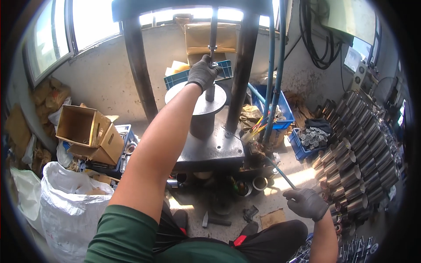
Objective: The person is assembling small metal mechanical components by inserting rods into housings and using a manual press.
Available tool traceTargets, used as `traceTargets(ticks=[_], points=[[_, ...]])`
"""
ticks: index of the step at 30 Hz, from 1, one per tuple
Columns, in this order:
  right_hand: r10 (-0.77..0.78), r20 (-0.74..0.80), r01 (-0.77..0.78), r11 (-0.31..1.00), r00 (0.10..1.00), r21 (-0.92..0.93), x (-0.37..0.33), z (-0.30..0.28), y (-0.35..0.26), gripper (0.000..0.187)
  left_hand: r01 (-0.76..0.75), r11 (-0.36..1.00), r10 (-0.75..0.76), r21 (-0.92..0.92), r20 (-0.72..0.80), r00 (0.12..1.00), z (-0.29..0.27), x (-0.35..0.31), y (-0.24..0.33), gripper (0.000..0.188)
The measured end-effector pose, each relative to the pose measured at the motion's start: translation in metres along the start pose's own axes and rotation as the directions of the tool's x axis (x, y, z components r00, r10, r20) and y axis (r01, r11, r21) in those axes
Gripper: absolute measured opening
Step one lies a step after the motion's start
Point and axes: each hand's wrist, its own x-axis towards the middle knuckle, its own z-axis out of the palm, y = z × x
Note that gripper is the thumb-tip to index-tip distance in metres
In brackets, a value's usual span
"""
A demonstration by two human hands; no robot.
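Note:
My left hand (203, 73), in a dark grey glove, reaches forward into a metal press frame (139, 65). Its fingers are closed around a small shiny metal part (214, 65), mostly hidden by the glove, between the upright rod (213, 28) above and a short post (210, 93) below. That post rises from a round metal disc (175, 97) on a thick cylinder (202, 126). At the lower right, my right hand (307, 204), gloved alike, is closed on the end of a thin lever (279, 172) that slants up toward the press.
Stacked metal tubes (351, 166) fill the right side. Blue crates (302, 151) of metal parts stand beside the press. On the left are cardboard boxes (79, 125) and a white sack (72, 215). A hammer (215, 221) lies on the floor near my feet.

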Motion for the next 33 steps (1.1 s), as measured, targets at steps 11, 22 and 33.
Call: traceTargets(ticks=[11, 22, 33], points=[[0.077, -0.058, -0.07, 0.991, 0.995, 0.112, -0.004, 0.004, 0.007, 0.022, 0.045, 0.999, -0.043, -0.025, 0.086, 0.995, -0.001, 0.0, 0.005, 0.056], [0.165, -0.092, -0.147, 0.974, 0.982, 0.175, 0.005, -0.009, 0.002, 0.029, 0.01, 1.0, -0.008, -0.028, 0.058, 0.998, -0.001, -0.001, 0.001, 0.053], [0.077, -0.792, 0.028, 0.993, 0.605, 0.119, 0.151, -0.089, 0.029, 0.035, 0.082, 0.991, -0.073, -0.102, 0.098, 0.993, -0.008, -0.002, 0.01, 0.056]])
